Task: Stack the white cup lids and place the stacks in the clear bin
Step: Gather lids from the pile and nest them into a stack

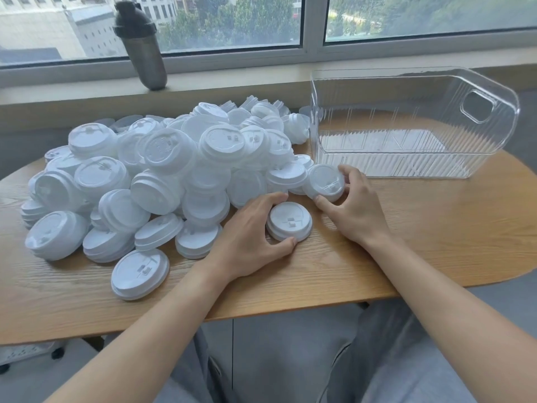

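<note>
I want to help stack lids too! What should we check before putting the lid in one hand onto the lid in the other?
1. Left hand holds the small lid stack on the table: ok.
2. Right hand grips a single lid: ok.
3. Both lids face top up: ok.
4. Lids are the same size: cannot tell.
5. Clear bin is close by, with room inside: ok.
6. Lid pile will stay put: cannot tell.

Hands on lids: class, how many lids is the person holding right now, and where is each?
2. The left hand grips a lid flat on the table; the right hand holds a tilted lid beside the clear bin.
</note>
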A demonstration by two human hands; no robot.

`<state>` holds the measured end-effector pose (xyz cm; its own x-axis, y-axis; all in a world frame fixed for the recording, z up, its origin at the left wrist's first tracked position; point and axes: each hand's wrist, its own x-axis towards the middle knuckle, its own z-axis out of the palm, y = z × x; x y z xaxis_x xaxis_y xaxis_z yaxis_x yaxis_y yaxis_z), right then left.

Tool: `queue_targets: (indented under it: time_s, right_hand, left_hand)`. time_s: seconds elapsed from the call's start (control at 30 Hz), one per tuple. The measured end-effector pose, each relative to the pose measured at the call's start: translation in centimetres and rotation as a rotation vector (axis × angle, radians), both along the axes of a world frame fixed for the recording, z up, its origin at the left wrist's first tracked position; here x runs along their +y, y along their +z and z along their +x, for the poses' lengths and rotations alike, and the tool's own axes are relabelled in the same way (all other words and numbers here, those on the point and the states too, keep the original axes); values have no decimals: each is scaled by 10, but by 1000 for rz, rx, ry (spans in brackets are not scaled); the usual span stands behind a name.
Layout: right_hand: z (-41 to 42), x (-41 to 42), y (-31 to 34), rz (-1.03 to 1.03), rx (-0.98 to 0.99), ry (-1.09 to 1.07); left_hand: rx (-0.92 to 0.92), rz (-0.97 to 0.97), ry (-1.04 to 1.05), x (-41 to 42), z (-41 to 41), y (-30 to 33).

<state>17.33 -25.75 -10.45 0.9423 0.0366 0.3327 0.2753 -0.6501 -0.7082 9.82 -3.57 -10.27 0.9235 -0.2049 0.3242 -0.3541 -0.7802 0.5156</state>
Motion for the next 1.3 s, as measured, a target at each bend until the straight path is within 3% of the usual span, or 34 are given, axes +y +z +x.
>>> queue_targets:
  time_s: [0.67, 1.07, 1.3]
  right_hand:
    - [-53, -22, 6, 97, -7, -7]
    - [-72, -19, 1, -188, 57, 115]
    - [-73, -24, 7, -118, 159, 231]
  left_hand:
    - [28, -6, 35, 0, -16, 5]
    - [13, -28, 69, 12, -38, 3]
    - [25, 4, 64, 11, -36, 4]
